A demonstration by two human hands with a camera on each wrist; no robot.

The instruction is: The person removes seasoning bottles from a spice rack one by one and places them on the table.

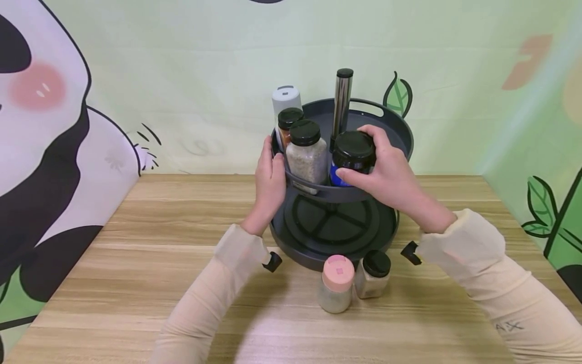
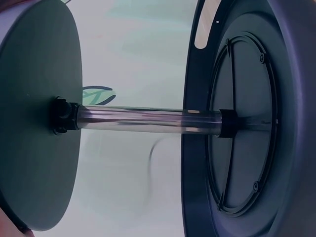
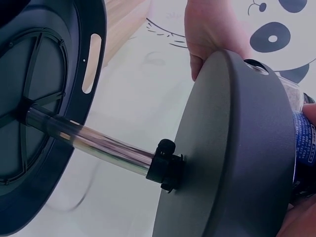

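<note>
A dark grey two-tier turntable rack [image 1: 313,260] stands on the table. My left hand [image 1: 270,177] rests against the left side of its upper tray [image 1: 325,193], fingers fairly straight along the wall. My right hand [image 1: 393,174] grips a jar with a black lid and blue label [image 1: 353,150] at the front of that tray; the blue label [image 3: 304,138] also shows in the right wrist view. Left of it stand a black-lidded jar of pale grains [image 1: 306,159], another black-lidded jar [image 1: 290,119] and a white-capped container [image 1: 286,96]. The left wrist view shows no hand clearly, mainly the metal post [image 2: 148,119].
On the table [image 1: 182,253], before the rack, stand a pink-capped shaker [image 1: 337,283] and a small black-lidded square jar [image 1: 373,275]. A metal tube with a black cap [image 1: 342,101] rises from the upper tray. A cloth backdrop [image 1: 204,76] hangs behind.
</note>
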